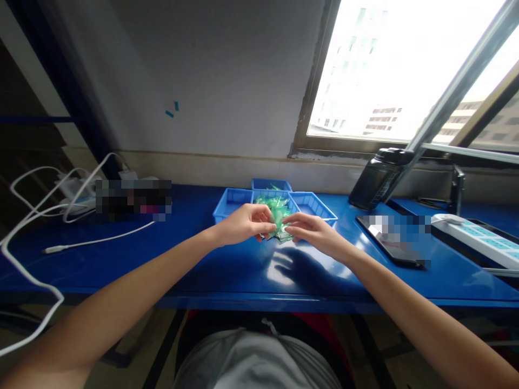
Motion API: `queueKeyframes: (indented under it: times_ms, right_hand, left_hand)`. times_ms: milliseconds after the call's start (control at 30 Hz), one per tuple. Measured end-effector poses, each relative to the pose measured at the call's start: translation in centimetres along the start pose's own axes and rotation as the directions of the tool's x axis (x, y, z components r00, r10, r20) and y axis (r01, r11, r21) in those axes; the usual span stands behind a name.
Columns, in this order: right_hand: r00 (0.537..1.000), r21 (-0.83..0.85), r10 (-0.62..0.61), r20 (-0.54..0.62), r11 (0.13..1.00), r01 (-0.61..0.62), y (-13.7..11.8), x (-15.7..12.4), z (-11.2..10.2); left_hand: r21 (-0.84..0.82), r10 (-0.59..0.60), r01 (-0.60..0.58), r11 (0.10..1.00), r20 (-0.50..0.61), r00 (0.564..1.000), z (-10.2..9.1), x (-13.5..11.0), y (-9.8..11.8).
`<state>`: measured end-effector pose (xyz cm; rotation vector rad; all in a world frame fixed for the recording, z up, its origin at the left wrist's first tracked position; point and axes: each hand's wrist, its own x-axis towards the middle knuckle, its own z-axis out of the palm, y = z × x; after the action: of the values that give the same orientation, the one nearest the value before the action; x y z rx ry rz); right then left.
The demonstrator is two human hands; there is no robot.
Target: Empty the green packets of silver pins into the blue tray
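Note:
A heap of shiny green plastic packets [272, 202] lies in the middle, in and spilling over the front of a blue tray. My left hand [245, 223] is at the heap's left front, fingers curled, thumb and fingertips closing on the edge of a green packet. Opposite it, my right hand [310, 231] reaches in with bent fingers, its tips against the same translucent green plastic. The packet's exact outline is blurred among the others. Around the heap stand a left blue tray [220, 205], a right blue tray [324, 212] and a rear blue tray [259, 185].
The blue table [243, 275] runs along a wall beneath a window. To the right are a dark bottle [371, 181], a phone [399, 246] and a white power strip [478, 237]. White cables [101, 243] and a blurred-out patch of items occupy the left.

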<state>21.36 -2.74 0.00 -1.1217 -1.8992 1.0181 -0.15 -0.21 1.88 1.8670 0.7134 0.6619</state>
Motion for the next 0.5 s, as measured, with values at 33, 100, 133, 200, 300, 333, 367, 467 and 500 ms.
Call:
queueKeyframes:
  times_ms: [33, 100, 133, 200, 300, 333, 367, 467, 500]
  right_hand:
    - [1.0, -0.031, -0.013, 0.007, 0.999, 0.014, 0.1, 0.0, 0.0]
    - [0.998, -0.043, -0.031, 0.057, 0.998, 0.034, 0.1, -0.1, 0.1]
    - [0.994, -0.028, -0.038, 0.099, 0.999, 0.041, 0.0, -0.1, 0.2]
    - [0.982, 0.008, -0.044, 0.181, 0.999, 0.044, -0.1, -0.2, 0.3]
    - [0.981, 0.017, -0.023, 0.193, 1.0, 0.02, -0.1, -0.2, 0.5]
    - [0.982, 0.028, -0.018, 0.186, 1.0, 0.013, -0.1, -0.2, 0.5]
    - [0.983, 0.049, -0.018, 0.181, 0.999, 0.009, 0.0, -0.1, 0.5]
    - [0.984, 0.126, -0.032, 0.178, 0.992, 0.009, 0.1, 0.0, 0.4]
    - [0.986, 0.139, -0.025, 0.166, 0.99, 0.002, 0.1, 0.1, 0.3]
  left_hand:
    - [0.02, 0.026, -0.026, 0.999, 0.002, 1.0, 0.1, -0.1, 0.1]
    - [0.074, 0.063, -0.063, 0.995, 0.0, 0.998, 0.4, -0.2, 0.2]
    - [0.109, 0.082, -0.081, 0.991, -0.003, 0.997, 0.6, -0.2, 0.2]
    - [0.192, 0.127, -0.125, 0.973, 0.002, 0.992, 0.8, -0.3, 0.2]
    - [0.307, 0.183, -0.193, 0.932, 0.061, 0.981, 1.3, -0.3, 0.0]
    - [0.342, 0.193, -0.207, 0.916, 0.075, 0.978, 1.4, -0.3, 0.0]
    - [0.376, 0.199, -0.215, 0.901, 0.081, 0.977, 1.5, -0.3, -0.1]
    - [0.48, 0.227, -0.206, 0.853, 0.015, 0.974, 1.4, -0.3, -0.2]
    - [0.515, 0.247, -0.201, 0.833, -0.022, 0.969, 1.2, -0.3, -0.2]
